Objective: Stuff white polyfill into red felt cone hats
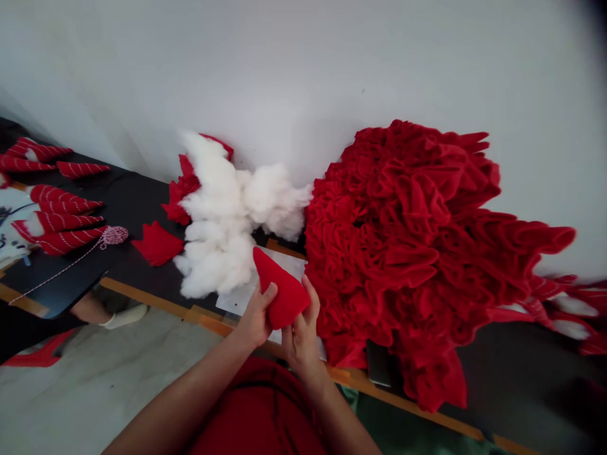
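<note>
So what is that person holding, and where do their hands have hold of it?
A red fabric cone, held near its wide end by the left hand and right hand, its tip pointing away.

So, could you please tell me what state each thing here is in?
Red fabric cone: held between both hands, tip pointing away
Left hand: gripping the cone
Right hand: gripping the cone
White stuffing: loose, fluffy heap
Red fabric pieces: piled in a ruffled mound
Red-and-white twine ball: wound, strand trailing
</note>
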Motion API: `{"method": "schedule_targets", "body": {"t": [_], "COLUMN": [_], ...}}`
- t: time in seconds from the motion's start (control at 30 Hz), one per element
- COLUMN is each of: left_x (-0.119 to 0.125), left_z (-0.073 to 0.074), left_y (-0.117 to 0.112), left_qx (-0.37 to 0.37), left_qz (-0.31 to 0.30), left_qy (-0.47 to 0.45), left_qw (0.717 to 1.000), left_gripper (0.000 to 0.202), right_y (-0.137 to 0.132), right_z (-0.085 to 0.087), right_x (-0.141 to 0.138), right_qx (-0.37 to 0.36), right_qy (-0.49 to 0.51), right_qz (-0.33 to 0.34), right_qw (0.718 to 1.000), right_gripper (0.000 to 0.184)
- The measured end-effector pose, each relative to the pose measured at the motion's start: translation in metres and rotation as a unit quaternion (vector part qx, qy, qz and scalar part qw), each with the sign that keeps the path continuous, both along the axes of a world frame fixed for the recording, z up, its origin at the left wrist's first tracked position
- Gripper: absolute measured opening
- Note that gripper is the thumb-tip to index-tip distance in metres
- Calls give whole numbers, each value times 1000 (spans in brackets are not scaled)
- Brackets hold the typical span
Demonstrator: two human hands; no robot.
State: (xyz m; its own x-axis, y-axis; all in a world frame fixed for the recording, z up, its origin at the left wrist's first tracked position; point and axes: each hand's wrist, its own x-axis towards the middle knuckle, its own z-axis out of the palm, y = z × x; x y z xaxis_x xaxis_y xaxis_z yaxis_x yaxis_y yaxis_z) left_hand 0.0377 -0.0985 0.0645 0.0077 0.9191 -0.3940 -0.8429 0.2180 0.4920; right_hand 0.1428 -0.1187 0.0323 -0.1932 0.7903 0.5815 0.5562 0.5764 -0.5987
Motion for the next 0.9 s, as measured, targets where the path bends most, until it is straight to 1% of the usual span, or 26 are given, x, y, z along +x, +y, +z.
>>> {"method": "schedule_targets", "body": {"t": [0.13, 0.23, 0.33, 0.4, 0.5, 0.6, 0.63, 0.77, 0.9], "left_x": [-1, -3, -4, -5, -6, -7, -7, -8, -8], "left_z": [-2, -3, -3, -4, -3, -3, -3, -6, -11], "left_y": [-1, 0, -1, 0, 1, 2, 2, 2, -1], "left_qx": [31, 43, 22, 5, -7, -15, -18, -24, -11], "left_qz": [5, 6, -17, -12, 6, -1, -6, -16, -36], "left_qy": [24, 37, 39, 34, 23, 18, 18, 22, 24], "left_qw": [999, 998, 999, 999, 1000, 1000, 1000, 999, 999], "left_gripper": [59, 61, 54, 47, 37, 33, 33, 30, 34], "right_y": [5, 5, 6, 6, 4, 4, 5, 7, 10], "right_z": [5, 7, 10, 13, 17, 17, 16, 12, 12], "right_x": [4, 4, 2, 1, 1, -1, -2, -1, 4], "right_qx": [-17, -32, -18, -24, -28, -39, -50, -79, -124], "right_qy": [-7, 2, -8, -2, 29, 60, 66, 64, 24], "right_qz": [4, -7, 18, 28, 0, -31, -27, 33, 59], "right_qw": [1000, 999, 1000, 999, 999, 997, 996, 994, 990], "right_gripper": [49, 57, 62, 58, 52, 54, 54, 52, 62]}}
